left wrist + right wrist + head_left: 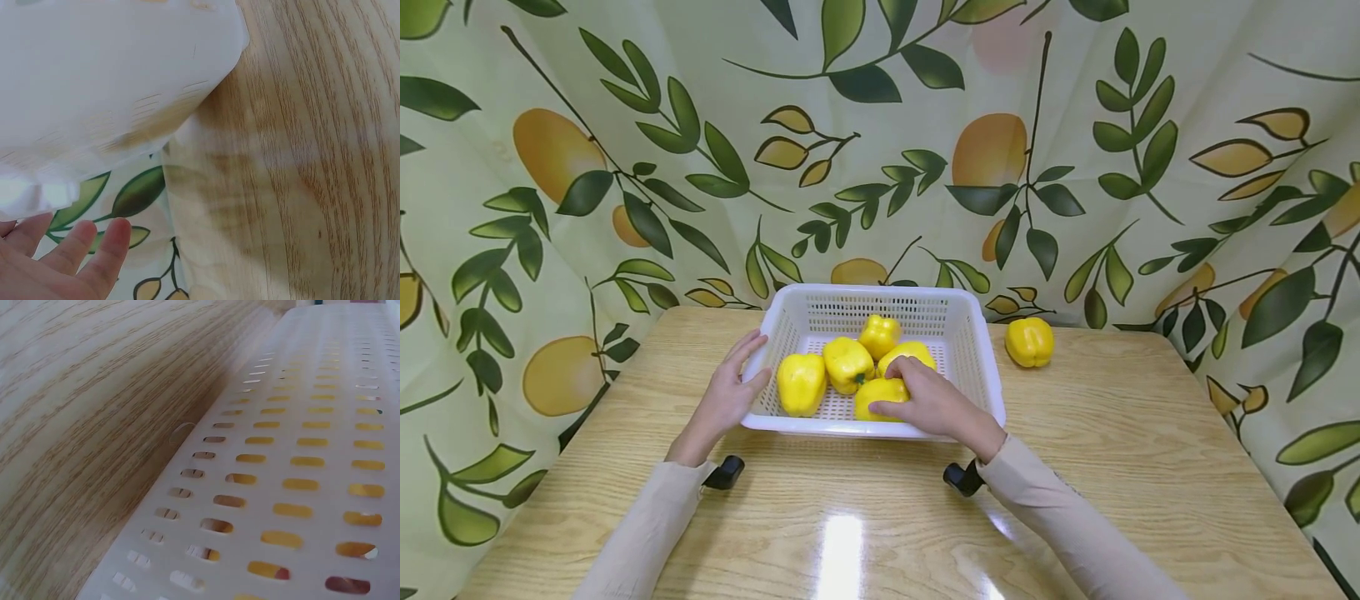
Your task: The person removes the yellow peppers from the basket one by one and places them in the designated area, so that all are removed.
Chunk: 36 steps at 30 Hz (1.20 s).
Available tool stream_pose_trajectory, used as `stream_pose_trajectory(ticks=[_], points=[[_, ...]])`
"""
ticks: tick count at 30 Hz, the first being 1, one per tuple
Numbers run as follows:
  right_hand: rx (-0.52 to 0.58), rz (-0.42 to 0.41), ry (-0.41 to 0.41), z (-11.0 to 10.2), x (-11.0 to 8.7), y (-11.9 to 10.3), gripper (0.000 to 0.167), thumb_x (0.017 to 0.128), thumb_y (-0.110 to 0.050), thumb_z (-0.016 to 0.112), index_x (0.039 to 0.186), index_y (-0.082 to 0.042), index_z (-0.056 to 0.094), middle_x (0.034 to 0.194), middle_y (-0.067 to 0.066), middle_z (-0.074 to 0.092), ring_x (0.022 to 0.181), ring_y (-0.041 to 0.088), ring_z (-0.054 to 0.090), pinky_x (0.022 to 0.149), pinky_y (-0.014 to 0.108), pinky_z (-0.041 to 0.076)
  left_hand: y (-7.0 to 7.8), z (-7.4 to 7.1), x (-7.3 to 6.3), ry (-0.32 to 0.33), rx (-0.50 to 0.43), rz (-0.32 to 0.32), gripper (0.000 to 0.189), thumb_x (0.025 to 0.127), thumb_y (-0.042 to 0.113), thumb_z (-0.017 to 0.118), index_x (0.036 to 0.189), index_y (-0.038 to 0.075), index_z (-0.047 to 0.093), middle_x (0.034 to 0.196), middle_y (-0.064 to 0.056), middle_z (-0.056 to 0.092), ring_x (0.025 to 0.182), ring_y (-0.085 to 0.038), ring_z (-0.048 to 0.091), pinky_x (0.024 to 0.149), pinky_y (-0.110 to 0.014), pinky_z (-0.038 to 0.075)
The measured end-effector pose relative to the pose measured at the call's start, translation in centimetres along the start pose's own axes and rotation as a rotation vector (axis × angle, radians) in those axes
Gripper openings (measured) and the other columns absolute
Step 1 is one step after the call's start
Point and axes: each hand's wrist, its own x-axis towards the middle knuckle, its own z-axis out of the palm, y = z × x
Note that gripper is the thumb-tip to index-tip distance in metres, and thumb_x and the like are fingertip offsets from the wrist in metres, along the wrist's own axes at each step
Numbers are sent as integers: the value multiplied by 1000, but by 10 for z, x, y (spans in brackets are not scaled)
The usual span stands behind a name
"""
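A white slotted plastic basket (842,428) stands on the table with several yellow bell peppers inside. My right hand (936,400) reaches over its front right and grips the front yellow bell pepper (874,393), thumb on the near side and fingers over the top. At the left rim is my left hand (724,398), its fingers extended along the outside. Another yellow bell pepper (801,385) lies nearest that hand. In the left wrist view, spread fingers (106,250) show below the basket wall (112,69). The right wrist view shows yellow through the basket's slots; the right hand is mostly hidden there.
A single yellow bell pepper (1029,342) sits on the wooden table (1097,433), right of the basket. Behind the table hangs a leaf-and-fruit patterned cloth (880,208). Dark wrist devices (726,472) stick out at both sleeves.
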Motion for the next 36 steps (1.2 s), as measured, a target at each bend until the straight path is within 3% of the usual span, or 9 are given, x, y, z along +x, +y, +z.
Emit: stream_pose_trajectory(ticks=[3,8,11,23,33,36], points=[[29,24,-10,0,1,0,53,85,-45,75,119,-9,56,106,4,62,92,17,54,83,33,48,0,0,0,0,3,2,60,98,7,55,153,-1,32,167,-14,14,144,-46,31,105,-57,45],[-27,30,-32,-1,1,0,63,86,-47,73,133,-7,60,123,8,61,102,18,56,93,37,50,1,1,1,-3,6,2,60,98,8,55,153,-1,32,167,-14,14,143,-47,33,102,-56,47],[-62,29,-47,-1,1,1,65,86,-51,70,135,-9,60,122,7,59,100,18,54,89,36,49,1,1,1,-3,9,-2,61,98,8,55,153,-1,31,167,-14,14,143,-46,33,102,-56,48],[56,-4,-22,-1,3,3,49,84,-41,77,119,-13,59,104,2,64,89,16,54,80,31,46,1,0,1,11,12,7,58,98,7,55,152,0,34,166,-13,16,144,-45,33,104,-56,46],[83,-47,8,0,1,6,56,81,-46,78,118,-13,53,107,1,61,91,15,54,81,30,47,-4,2,2,13,30,4,59,97,7,53,152,1,34,166,-12,17,143,-44,34,104,-56,46],[50,-59,3,-1,0,5,64,83,-50,75,129,-11,54,115,3,58,97,16,53,84,32,47,-4,2,2,13,31,-1,59,97,7,53,153,1,34,167,-12,16,142,-44,35,102,-56,48]])
